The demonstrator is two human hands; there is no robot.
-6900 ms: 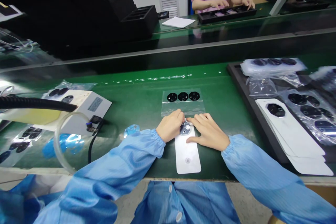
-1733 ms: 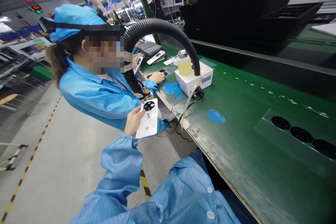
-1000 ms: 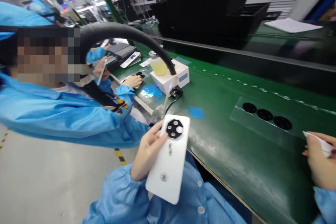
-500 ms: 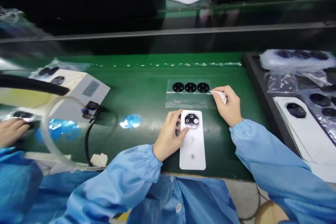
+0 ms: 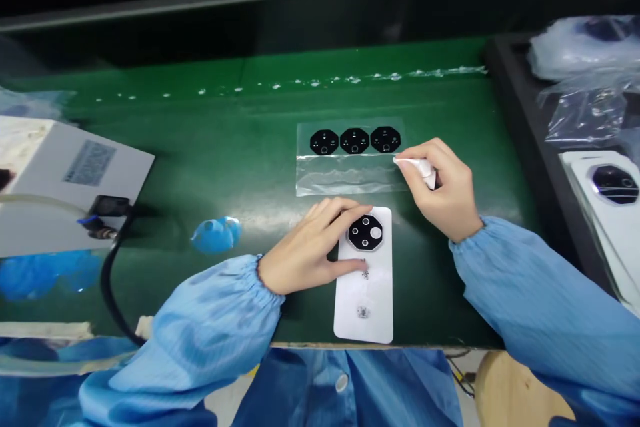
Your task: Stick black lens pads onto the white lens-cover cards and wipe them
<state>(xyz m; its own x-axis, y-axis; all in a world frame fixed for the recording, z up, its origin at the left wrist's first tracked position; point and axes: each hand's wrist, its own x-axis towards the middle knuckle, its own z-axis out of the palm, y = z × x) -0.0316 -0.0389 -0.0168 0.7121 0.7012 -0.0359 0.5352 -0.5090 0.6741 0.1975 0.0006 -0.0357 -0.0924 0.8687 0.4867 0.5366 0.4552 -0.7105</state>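
Note:
A white phone back cover with a black octagonal camera module lies flat at the near edge of the green belt. My left hand rests on its left side, fingers spread around the module and thumb on the cover. My right hand is closed on a small white wipe, its tip at the right end of a clear plastic strip. That strip carries three black octagonal lens pieces in a row.
A white box with a label and a black cable stands at the left. A blue film scrap lies beside it. A black tray at the right holds more white covers and bagged parts.
My left hand brought the cover back from beside a neighbouring worker and laid it on the belt. My right hand picked up the white wipe and sits by the strip's right end.

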